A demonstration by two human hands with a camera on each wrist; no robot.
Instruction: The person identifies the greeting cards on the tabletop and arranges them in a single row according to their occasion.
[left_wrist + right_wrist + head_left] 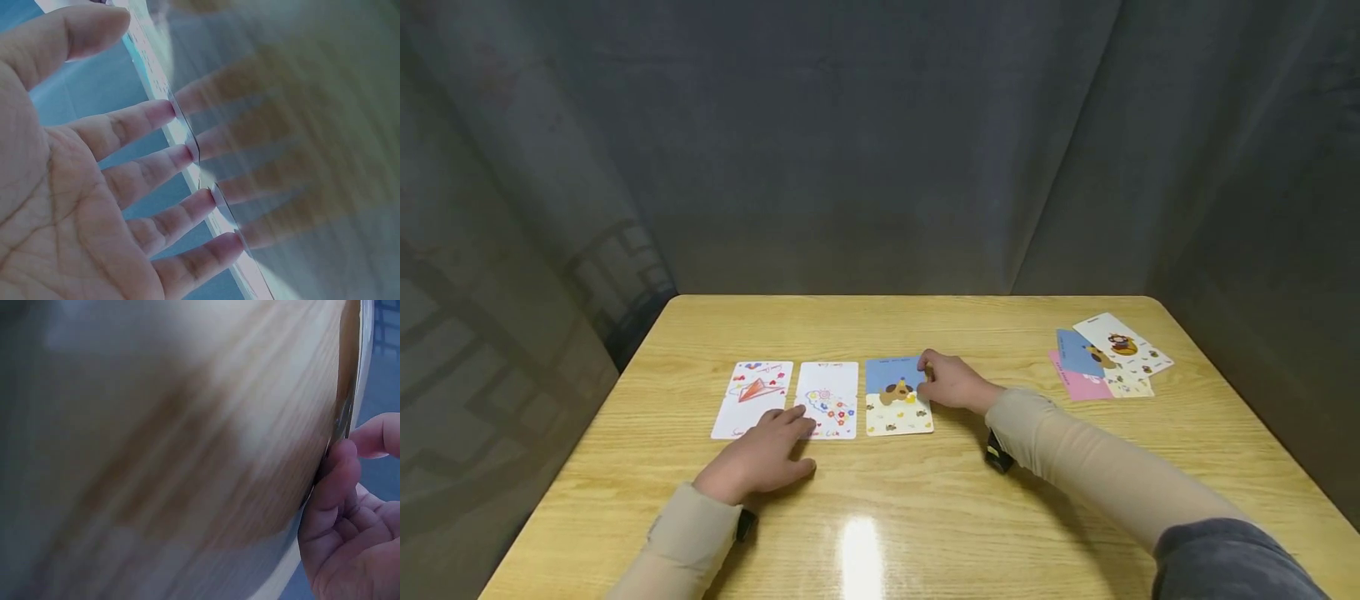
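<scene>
Three picture cards lie in a row on the wooden table (880,492): a paper-plane card (752,398), a flower card (829,398) and a blue and yellow dog card (895,398). My left hand (792,418) lies flat with straight fingers, its tips at the lower edges of the plane and flower cards. In the left wrist view the left hand (187,169) shows an open palm, fingertips (164,111) touching the glossy surface. My right hand (928,372) pinches the dog card's upper right edge. Up close, the right hand (350,447) has its thumb (334,478) against that edge.
A loose pile of more cards (1108,358), blue, pink and white, lies at the table's far right. Grey curtains enclose the table on all sides. The table's rounded edges run close on the left and right.
</scene>
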